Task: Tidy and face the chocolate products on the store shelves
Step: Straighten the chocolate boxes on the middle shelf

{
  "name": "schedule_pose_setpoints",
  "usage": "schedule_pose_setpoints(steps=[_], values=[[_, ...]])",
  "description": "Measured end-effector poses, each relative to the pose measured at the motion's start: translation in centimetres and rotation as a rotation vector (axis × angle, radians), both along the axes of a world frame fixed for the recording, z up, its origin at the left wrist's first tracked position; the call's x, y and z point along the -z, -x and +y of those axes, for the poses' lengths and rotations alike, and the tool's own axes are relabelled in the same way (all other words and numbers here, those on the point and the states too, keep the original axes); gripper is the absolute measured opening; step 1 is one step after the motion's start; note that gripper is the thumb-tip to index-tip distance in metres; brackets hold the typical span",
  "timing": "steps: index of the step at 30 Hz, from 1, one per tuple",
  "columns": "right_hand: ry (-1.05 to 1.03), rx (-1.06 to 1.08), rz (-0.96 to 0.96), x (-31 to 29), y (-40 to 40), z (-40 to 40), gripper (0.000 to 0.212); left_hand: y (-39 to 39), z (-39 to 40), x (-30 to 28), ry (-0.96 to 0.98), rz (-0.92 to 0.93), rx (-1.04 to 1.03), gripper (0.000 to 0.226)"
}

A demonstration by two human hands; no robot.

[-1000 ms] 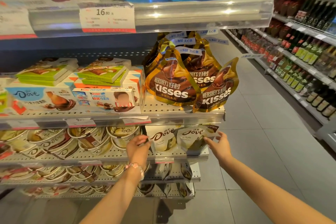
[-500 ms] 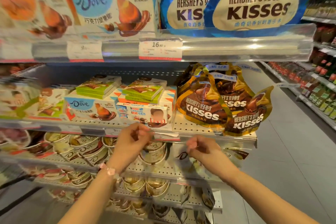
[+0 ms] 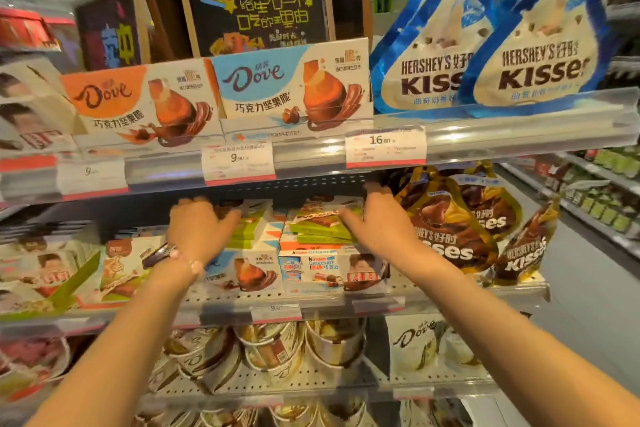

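Hands on the middle shelf [image 3: 311, 305], both reaching into the stacked green packs. The left hand [image 3: 199, 229] lies palm-down on the left stack [image 3: 247, 230], fingers curled over its top; whether it grips a pack cannot be told. The right hand [image 3: 382, 224] rests at the right end of the right stack [image 3: 320, 225], fingers spread and pressed against the pack's edge, not closed round it. Both stacks sit directly ahead of the hands, atop white boxes, behind the Dove box [image 3: 247, 272] and Kinder box [image 3: 332, 270] at the shelf front. Their long axes run left to right, roughly parallel to the shelf edge, the right stack slightly skewed. Each hand is nearest its own stack. Squaring probably calls for a push inward and a pull forward. Kisses bags [image 3: 446, 222] hang just beside the right hand and could be knocked.
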State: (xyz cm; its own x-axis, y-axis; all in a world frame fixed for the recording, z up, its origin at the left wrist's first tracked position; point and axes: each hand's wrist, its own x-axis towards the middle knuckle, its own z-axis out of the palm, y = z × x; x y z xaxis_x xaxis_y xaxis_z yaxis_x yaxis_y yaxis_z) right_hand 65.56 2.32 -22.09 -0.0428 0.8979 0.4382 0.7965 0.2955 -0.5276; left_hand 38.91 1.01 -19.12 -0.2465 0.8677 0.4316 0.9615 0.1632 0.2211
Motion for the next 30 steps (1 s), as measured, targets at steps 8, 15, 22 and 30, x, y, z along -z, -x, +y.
schedule_pose_setpoints(steps=[8,15,22,30], values=[[0.488,0.145,-0.363,-1.9,3.3,3.1,0.101,2.1,2.6,-1.4,0.506,-0.175,0.117,0.096],[0.619,0.173,-0.324,-4.1,4.8,1.8,0.094,2.5,2.6,-2.9,0.675,-0.406,0.210,0.091],[0.686,0.206,-0.175,-4.9,5.4,1.9,0.094,1.4,0.3,-6.4,0.890,0.013,0.255,0.050],[0.817,0.183,0.028,-5.5,5.3,1.7,0.089,4.4,4.0,-2.2,0.702,0.023,-0.019,0.051]])
